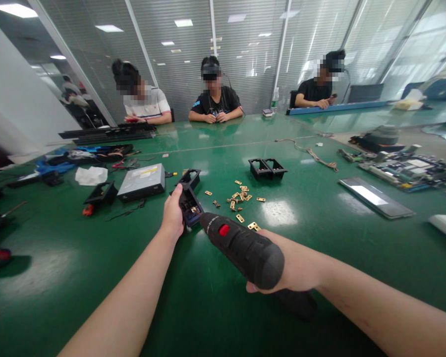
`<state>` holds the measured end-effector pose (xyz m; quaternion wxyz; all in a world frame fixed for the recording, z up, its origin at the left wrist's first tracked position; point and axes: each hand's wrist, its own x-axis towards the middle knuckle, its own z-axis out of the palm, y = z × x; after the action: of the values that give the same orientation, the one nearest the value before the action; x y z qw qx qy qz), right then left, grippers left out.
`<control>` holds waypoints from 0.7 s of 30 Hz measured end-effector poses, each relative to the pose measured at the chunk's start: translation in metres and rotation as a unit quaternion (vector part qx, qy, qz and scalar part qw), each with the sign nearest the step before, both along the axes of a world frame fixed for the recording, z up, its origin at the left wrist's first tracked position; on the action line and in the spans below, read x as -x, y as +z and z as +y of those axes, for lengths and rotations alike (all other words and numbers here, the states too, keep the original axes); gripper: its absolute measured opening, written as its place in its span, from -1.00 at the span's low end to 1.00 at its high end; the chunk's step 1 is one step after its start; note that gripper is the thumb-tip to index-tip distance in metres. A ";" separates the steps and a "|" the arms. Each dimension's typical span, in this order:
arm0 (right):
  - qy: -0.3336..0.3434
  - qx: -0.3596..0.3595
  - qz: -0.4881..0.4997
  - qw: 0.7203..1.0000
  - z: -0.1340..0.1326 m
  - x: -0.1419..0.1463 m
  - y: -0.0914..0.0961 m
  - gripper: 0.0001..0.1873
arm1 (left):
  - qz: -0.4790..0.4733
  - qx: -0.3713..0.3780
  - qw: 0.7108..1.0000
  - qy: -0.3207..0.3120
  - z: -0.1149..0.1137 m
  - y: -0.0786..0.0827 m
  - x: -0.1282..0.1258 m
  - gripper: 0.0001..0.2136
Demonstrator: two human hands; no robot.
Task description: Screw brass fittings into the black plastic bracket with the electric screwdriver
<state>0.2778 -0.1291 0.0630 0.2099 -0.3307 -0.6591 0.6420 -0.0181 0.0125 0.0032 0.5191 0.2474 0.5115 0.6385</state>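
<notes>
My left hand [173,213] is closed on the side of a black plastic frame [188,198], which it holds tilted above the green table [107,277]. Wrapped round the grip of a black cordless drill [245,248] with a red switch is my right hand [278,263]. The drill's front end meets the near end of the frame, where brass-coloured metal shows; the bit's tip is too small to make out. Right behind the held frame is another black frame [192,178]. Small brass plates [240,218] and screws [216,204] lie scattered just beyond the drill.
A double black frame [267,169] stands further back. To the left are a silver disc drive [142,181] and one more black frame [100,193]. A phone-like slab [375,198] and circuit boards [412,166] lie on the right. Several people sit across the table.
</notes>
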 end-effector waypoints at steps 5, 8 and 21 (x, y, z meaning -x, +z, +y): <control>-0.002 -0.013 -0.012 1.000 0.000 0.000 -0.002 -0.51 | -0.003 -0.002 1.000 0.000 0.001 -0.002 0.002 -0.61; -0.003 -0.018 -0.016 1.000 -0.001 -0.001 -0.001 -0.54 | 0.000 -0.007 1.000 -0.002 0.001 -0.003 0.002 -0.64; 0.000 -0.015 0.004 1.000 0.001 0.002 -0.004 -0.60 | 0.004 -0.004 1.000 -0.006 -0.001 0.002 -0.001 -0.67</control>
<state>0.2762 -0.1278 0.0593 0.2174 -0.3250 -0.6679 0.6333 -0.0170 0.0110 0.0053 0.5199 0.2552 0.5094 0.6365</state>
